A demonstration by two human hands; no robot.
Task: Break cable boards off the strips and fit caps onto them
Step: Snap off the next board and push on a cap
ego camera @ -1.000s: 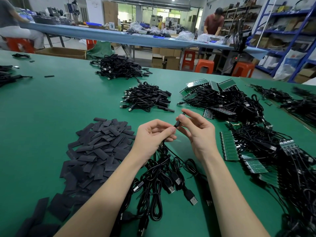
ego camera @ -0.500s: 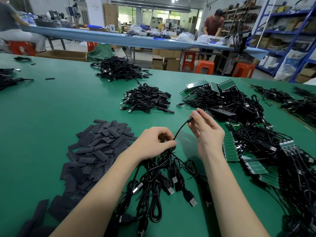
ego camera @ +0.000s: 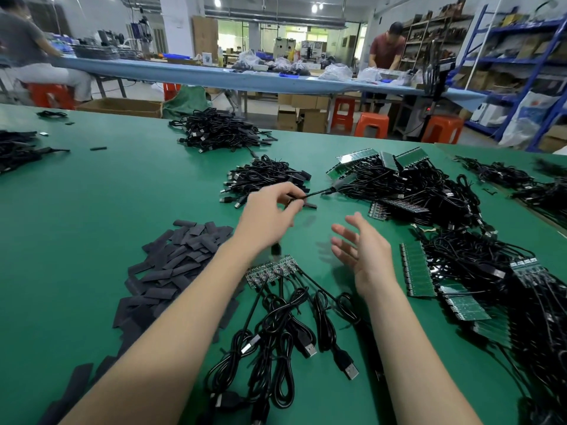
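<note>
Black cable (ego camera: 316, 194) pinched by left hand (ego camera: 270, 210); no legible writing.

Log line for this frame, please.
left hand: pinches capped cable | right hand: open, holding nothing | board strip: on table

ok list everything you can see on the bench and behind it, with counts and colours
table: one, green, foreground
caps: many, black, heap at left
board strip: one, green, centre, cables attached
finished cables: pile, black, past the left hand
uncut strips: many, green with black cables, right
stools: several, orange, behind
people: two, at the blue bench
left hand: pinches a black cable
right hand: open, holds nothing
</note>
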